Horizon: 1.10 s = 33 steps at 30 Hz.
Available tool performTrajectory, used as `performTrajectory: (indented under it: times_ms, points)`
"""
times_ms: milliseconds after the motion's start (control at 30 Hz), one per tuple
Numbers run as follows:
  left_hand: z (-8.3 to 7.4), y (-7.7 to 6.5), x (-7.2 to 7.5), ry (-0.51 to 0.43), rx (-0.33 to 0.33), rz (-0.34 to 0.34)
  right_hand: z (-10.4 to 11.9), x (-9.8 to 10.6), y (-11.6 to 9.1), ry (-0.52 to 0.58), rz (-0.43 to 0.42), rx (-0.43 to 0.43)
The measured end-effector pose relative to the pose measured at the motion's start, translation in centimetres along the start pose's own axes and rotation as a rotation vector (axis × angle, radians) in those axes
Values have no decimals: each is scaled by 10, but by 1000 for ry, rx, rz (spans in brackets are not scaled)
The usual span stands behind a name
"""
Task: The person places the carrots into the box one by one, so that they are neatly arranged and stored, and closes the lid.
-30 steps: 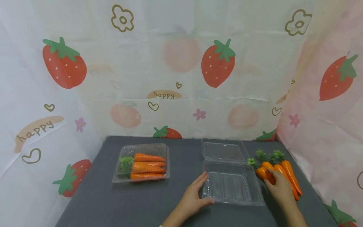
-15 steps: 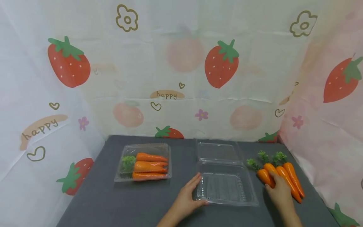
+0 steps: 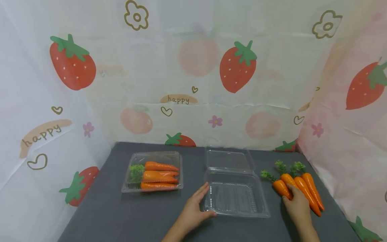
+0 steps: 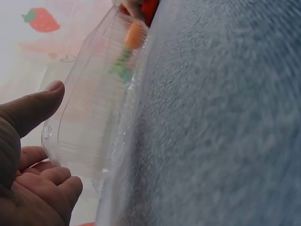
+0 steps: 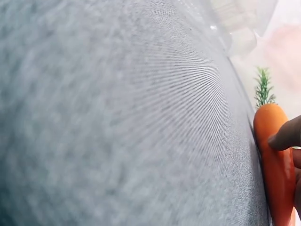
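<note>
An opened clear plastic container point(image 3: 242, 214) lies on the table, its lid point(image 3: 229, 160) folded back behind it. My left hand point(image 3: 191, 211) holds its left front corner, thumb at the front edge and fingers along the left side. In the left wrist view, the fingers point(image 4: 56, 181) bend under the container's rim. To the right, my right hand point(image 3: 297, 205) grips an orange carrot point(image 3: 281, 188) with a green top, the leftmost of several lying together. The right wrist view has the thumb against that carrot point(image 5: 269, 121); the other fingers are partly cut off.
A closed clear container point(image 3: 125, 186) with several carrots point(image 3: 160, 176) inside stands at the left of the dark grey table point(image 3: 145, 218). More carrots point(image 3: 312, 190) lie beside my right hand. Patterned cloth point(image 3: 181, 127) encloses the back and sides.
My left hand has drawn the open container leftward, away from the carrots. The leftmost carrot has turned and come slightly nearer under my right hand. The head view has shifted a little.
</note>
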State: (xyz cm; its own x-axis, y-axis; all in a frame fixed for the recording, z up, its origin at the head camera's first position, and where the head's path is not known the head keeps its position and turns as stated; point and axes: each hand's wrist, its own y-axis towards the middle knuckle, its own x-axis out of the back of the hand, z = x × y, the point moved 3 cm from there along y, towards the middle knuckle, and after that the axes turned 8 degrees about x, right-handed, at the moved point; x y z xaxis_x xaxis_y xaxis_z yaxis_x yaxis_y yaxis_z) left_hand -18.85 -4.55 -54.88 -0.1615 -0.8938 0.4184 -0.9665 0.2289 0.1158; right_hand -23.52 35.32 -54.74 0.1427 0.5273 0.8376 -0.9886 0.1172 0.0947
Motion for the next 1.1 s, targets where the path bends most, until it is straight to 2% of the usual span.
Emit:
performTrajectory:
  times_ms: [333, 733, 933, 1100]
  points:
    - [5, -3, 6, -66, -2, -9, 7, 3, -4, 18, -35, -4]
    - [7, -4, 10, -25, -21, -28, 30, 14, -6, 88, -50, 43]
    - [11, -4, 11, -34, -11, -34, 52, 17, -13, 149, -122, 111]
    - [13, -3, 11, -56, 3, -33, 67, 14, -16, 145, -177, 211]
